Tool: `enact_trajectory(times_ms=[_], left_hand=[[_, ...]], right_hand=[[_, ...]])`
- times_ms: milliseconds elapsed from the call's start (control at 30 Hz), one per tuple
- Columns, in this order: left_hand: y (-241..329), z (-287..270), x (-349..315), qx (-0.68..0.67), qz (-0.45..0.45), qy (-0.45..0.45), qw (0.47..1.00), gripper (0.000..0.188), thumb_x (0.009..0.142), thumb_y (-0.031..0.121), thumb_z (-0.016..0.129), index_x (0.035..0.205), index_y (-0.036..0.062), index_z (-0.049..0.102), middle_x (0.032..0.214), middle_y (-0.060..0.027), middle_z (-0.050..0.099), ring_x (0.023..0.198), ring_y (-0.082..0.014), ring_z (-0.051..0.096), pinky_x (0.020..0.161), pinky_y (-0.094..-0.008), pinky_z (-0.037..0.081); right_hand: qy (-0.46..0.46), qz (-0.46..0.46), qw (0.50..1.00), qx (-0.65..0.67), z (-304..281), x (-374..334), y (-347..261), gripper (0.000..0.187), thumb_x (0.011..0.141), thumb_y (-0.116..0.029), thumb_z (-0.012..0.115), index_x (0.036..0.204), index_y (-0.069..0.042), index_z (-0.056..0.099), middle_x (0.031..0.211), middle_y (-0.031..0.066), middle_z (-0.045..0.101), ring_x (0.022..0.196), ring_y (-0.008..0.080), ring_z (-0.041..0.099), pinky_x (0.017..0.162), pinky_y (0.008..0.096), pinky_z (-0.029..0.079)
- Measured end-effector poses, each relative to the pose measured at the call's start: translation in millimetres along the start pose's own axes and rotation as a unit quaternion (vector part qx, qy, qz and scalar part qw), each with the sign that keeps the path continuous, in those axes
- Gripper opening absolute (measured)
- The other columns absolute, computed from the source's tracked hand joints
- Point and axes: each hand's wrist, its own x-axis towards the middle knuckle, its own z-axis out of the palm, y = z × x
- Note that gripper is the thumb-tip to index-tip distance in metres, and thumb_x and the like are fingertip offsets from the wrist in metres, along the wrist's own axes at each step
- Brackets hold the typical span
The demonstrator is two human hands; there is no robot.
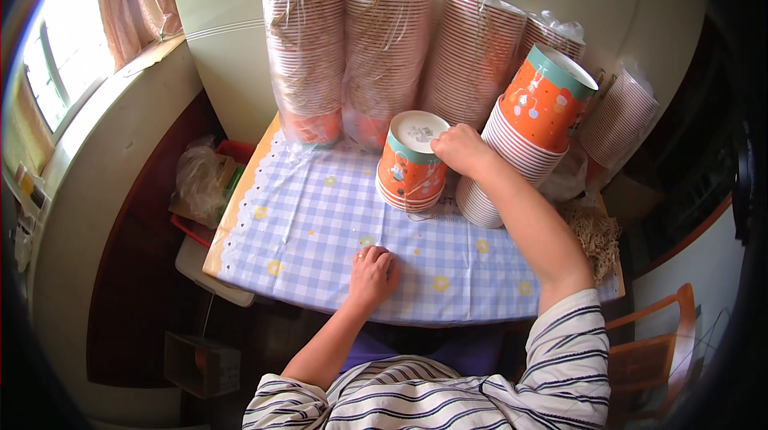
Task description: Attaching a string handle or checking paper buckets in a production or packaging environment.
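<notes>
Far left: window with a pink curtain; below, a red basket with a clear plastic bag in it, just beside the table.

Back of table: bagged cup stacks, rims layered, bag tops bunched.

Left hand: palm down on the checked tablecloth, near the front edge, forearm angled in from lower left. Fingers loosely curled under, ring on one. Can't tell if anything's beneath them.

Short cup stack: orange and teal, upside down, base up, ahead of the left hand and well apart from it.

Right hand: at the right edge of that upturned base, back of hand up, fingers folded in. Fingertips hidden, can't confirm a grip. Arm runs up-left from lower right, striped sleeve above the elbow, passing in front of the tall cup stack.

Far right: beige string bundle at the table edge, wooden chair beyond.
</notes>
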Motion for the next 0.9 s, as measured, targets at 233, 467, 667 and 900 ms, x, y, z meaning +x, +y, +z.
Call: enact_trajectory(times_ms=[233, 467, 667, 900], left_hand=[[1, 0, 0, 0.001, -0.003, -0.004, 1.000, 0.015, 0.072, 0.011, 0.065, 0.086, 0.0061, 0.063, 0.093, -0.0076, 0.059, 0.094, -0.0285, 0.055, 0.085, -0.0416, 0.041], [0, 1, -1, 0.004, 0.000, -0.001, 1.000, 0.015, 0.072, 0.011, 0.065, 0.086, 0.0068, 0.062, 0.093, -0.0074, 0.059, 0.095, -0.0283, 0.055, 0.085, -0.0414, 0.040], [0, 2, -1, -0.004, 0.003, 0.007, 1.000, 0.015, 0.072, 0.011, 0.064, 0.086, 0.0071, 0.062, 0.092, -0.0074, 0.059, 0.094, -0.0287, 0.055, 0.084, -0.0414, 0.040], [1, 1, -1, 0.002, 0.001, 0.003, 1.000, 0.014, 0.073, 0.011, 0.064, 0.086, 0.0074, 0.063, 0.092, -0.0073, 0.060, 0.094, -0.0287, 0.055, 0.083, -0.0412, 0.040]], right_hand=[[-0.010, -0.009, 1.000, -0.006, 5, -1, -4, 0.013, 0.077, -0.011, 0.054, 0.074, -0.008, 0.066, 0.073, 0.0098, 0.068, 0.070, 0.0237, 0.067, 0.058, 0.0371, 0.053], [-0.002, -0.013, 1.000, -0.009, 7, -2, -5, 0.013, 0.076, -0.012, 0.055, 0.074, -0.008, 0.067, 0.073, 0.0100, 0.068, 0.069, 0.0234, 0.067, 0.059, 0.0370, 0.053], [0.004, -0.021, 1.000, -0.021, 11, -4, -8, 0.010, 0.076, -0.012, 0.054, 0.072, -0.008, 0.063, 0.070, 0.0091, 0.065, 0.066, 0.0230, 0.066, 0.058, 0.0359, 0.051], [-0.025, 0.005, 1.000, -0.017, 2, -6, -11, 0.014, 0.079, -0.013, 0.054, 0.077, -0.009, 0.066, 0.077, 0.0079, 0.067, 0.074, 0.0219, 0.066, 0.064, 0.0362, 0.050]])
